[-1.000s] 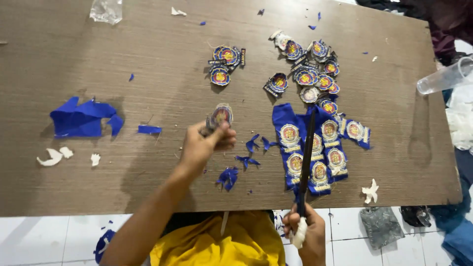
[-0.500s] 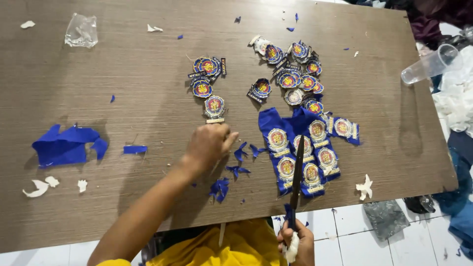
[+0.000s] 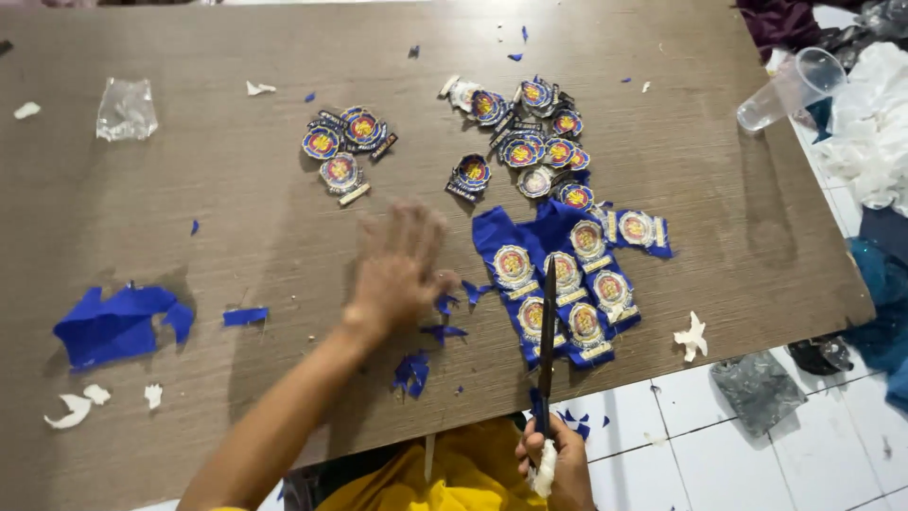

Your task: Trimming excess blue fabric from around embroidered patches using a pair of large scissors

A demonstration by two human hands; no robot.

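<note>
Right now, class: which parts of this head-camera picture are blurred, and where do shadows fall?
In the head view, the left hand is smeared by motion blur, while the badges and scissors stay fairly sharp; soft shadows lie left of the blue scrap on the table.

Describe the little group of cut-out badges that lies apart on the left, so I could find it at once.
Start at the brown wooden table and find the big scatter of round badges near its far middle. Left of that scatter, across bare wood, lies a smaller cluster of badges. It sits alone beyond the blurred left hand, only a few pieces, not joined to blue cloth.
</note>
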